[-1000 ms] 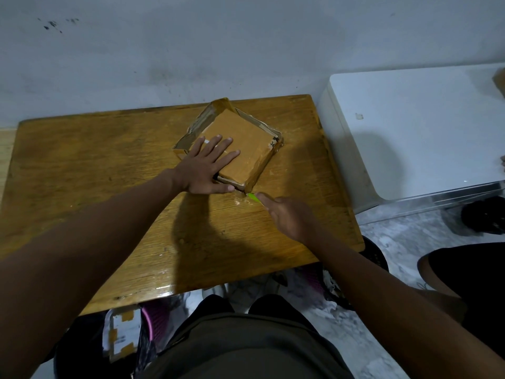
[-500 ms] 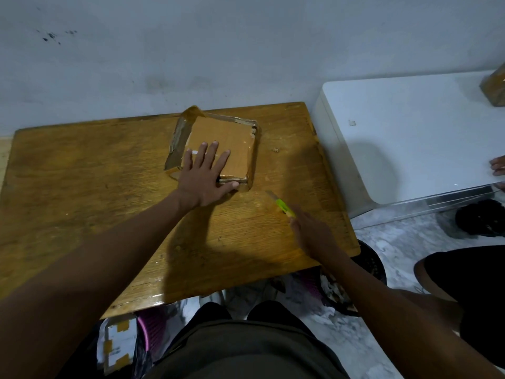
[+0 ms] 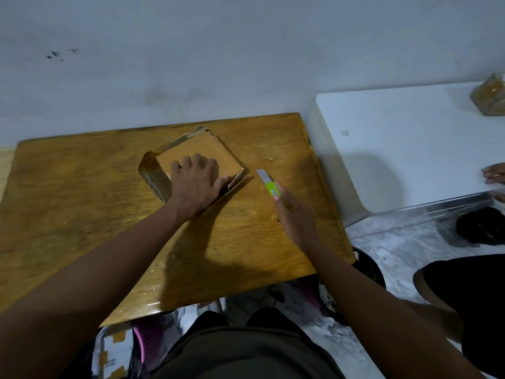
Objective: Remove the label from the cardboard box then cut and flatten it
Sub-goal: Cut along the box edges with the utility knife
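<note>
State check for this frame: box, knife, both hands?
Box: flat on the table, edge flaps partly raised.
Knife: blade extended, clear of the box.
Left hand: pressing on the box.
Right hand: gripping the knife.

A white cabinet (image 3: 404, 149) beside the wooden table (image 3: 68, 214) bears perhaps a bag (image 3: 490, 95).

Single view only, head-worn wide-angle, nothing to overlap with. Looks forward and steeply down from above the near edge of the wooden table (image 3: 82, 214). Wearer's lap fills bottom centre, both forearms run up into frame. Far wall (image 3: 218, 50) across the top, white cabinet (image 3: 410, 138) at right. Close range, edges bowed.
</note>
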